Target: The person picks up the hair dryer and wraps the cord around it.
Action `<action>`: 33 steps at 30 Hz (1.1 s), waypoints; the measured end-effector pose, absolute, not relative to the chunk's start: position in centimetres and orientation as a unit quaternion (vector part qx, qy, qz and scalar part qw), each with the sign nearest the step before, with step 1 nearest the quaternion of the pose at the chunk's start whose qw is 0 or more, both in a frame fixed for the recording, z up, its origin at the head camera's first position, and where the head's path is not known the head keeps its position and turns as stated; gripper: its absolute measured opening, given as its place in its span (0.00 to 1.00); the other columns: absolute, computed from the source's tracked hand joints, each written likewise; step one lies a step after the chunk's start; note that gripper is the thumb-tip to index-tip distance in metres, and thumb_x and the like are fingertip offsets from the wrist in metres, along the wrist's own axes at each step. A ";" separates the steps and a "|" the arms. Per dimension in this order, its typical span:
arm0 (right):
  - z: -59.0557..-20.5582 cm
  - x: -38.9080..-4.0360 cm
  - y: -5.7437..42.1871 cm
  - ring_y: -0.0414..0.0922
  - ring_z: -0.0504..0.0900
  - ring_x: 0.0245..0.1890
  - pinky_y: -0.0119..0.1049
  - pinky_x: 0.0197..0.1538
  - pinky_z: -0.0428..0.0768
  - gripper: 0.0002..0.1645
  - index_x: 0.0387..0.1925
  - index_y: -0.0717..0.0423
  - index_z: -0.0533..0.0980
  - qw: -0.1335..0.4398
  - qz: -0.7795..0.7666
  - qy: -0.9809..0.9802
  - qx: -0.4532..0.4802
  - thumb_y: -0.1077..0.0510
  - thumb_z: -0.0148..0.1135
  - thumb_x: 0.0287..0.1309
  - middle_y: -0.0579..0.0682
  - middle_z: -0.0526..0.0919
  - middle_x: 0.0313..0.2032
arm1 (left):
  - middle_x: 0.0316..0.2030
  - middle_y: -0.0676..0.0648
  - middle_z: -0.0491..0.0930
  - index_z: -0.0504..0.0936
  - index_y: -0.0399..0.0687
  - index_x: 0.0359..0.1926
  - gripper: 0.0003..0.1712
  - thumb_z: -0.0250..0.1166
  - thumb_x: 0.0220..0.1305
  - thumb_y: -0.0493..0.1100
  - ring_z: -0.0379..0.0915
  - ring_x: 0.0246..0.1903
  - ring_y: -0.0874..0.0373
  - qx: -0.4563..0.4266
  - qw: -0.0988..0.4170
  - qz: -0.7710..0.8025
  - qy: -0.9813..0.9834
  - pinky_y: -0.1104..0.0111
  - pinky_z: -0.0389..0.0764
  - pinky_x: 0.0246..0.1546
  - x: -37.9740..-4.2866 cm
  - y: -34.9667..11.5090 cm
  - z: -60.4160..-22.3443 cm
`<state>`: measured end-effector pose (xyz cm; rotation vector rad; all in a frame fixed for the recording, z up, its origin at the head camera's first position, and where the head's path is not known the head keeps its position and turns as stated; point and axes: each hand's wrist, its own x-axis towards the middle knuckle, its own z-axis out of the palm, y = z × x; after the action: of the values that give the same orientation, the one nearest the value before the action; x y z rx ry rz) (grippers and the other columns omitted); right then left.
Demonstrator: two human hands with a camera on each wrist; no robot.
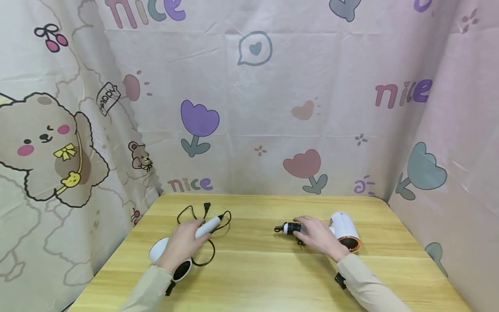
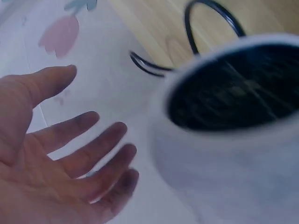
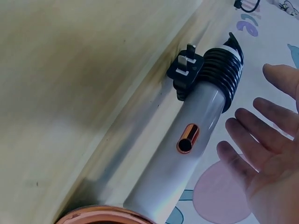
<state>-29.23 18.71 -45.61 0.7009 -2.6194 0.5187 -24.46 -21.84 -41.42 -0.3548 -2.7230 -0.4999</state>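
Two white hair dryers lie on the table. Over the left hair dryer (image 1: 208,227) hangs my left hand (image 1: 182,246), hiding part of its body. The left wrist view shows this hand's fingers spread and apart from the dryer's dark round end (image 2: 233,93). A black cord (image 1: 213,255) lies loose around it. Beside the handle of the right hair dryer (image 1: 344,224) is my right hand (image 1: 317,235), overlapping it in the head view. In the right wrist view its fingers are extended, holding nothing. That dryer has copper trim, a switch (image 3: 188,138) and a black cord (image 3: 219,70) coiled round its handle.
The left dryer's plug (image 1: 207,206) lies towards the table's back edge. The right dryer's plug (image 3: 184,74) sticks out beside its coil. A printed curtain (image 1: 249,108) hangs behind and at both sides of the wooden table (image 1: 253,277).
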 end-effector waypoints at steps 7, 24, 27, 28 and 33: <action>-45.7 -29.3 18.0 0.53 0.83 0.51 0.52 0.56 0.80 0.25 0.54 0.56 0.79 0.188 0.200 -0.930 0.246 0.51 0.69 0.56 0.54 0.84 0.52 | 0.51 0.25 0.76 0.73 0.28 0.59 0.37 0.68 0.60 0.53 0.73 0.51 0.30 -0.042 0.159 -0.136 -0.977 0.38 0.74 0.49 -22.9 -24.9 -42.4; -45.5 -29.0 15.6 0.53 0.81 0.53 0.52 0.58 0.78 0.24 0.55 0.57 0.78 0.176 0.207 -0.913 0.305 0.52 0.68 0.59 0.54 0.83 0.52 | 0.51 0.11 0.59 0.54 0.20 0.67 0.57 0.53 0.65 0.70 0.76 0.33 0.30 0.054 0.002 -0.175 -0.983 0.46 0.79 0.30 -23.2 -27.4 -43.7; -45.5 -28.9 15.5 0.52 0.81 0.53 0.51 0.58 0.79 0.23 0.55 0.57 0.78 0.168 0.210 -0.910 0.316 0.52 0.67 0.60 0.54 0.83 0.52 | 0.53 0.10 0.60 0.52 0.19 0.67 0.57 0.56 0.64 0.69 0.73 0.41 0.23 0.048 0.010 -0.188 -0.981 0.41 0.79 0.40 -23.8 -27.5 -44.1; -45.5 -28.9 15.5 0.52 0.81 0.53 0.50 0.58 0.79 0.23 0.55 0.56 0.78 0.166 0.211 -0.909 0.318 0.52 0.66 0.60 0.54 0.83 0.52 | 0.52 0.11 0.62 0.51 0.19 0.67 0.59 0.57 0.63 0.69 0.73 0.43 0.22 0.049 0.013 -0.193 -0.980 0.40 0.78 0.42 -24.0 -27.6 -44.3; -45.8 -28.8 15.3 0.49 0.82 0.51 0.48 0.56 0.80 0.21 0.54 0.55 0.79 0.167 0.219 -0.903 0.329 0.53 0.66 0.60 0.52 0.84 0.51 | 0.44 0.16 0.73 0.48 0.17 0.66 0.66 0.60 0.56 0.73 0.77 0.41 0.28 0.069 0.003 -0.215 -0.974 0.45 0.81 0.39 -24.9 -27.7 -44.4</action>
<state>-28.75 15.35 -45.83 0.9374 -2.5700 0.6222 -24.88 -27.69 -44.36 0.2160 -3.0550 -0.6759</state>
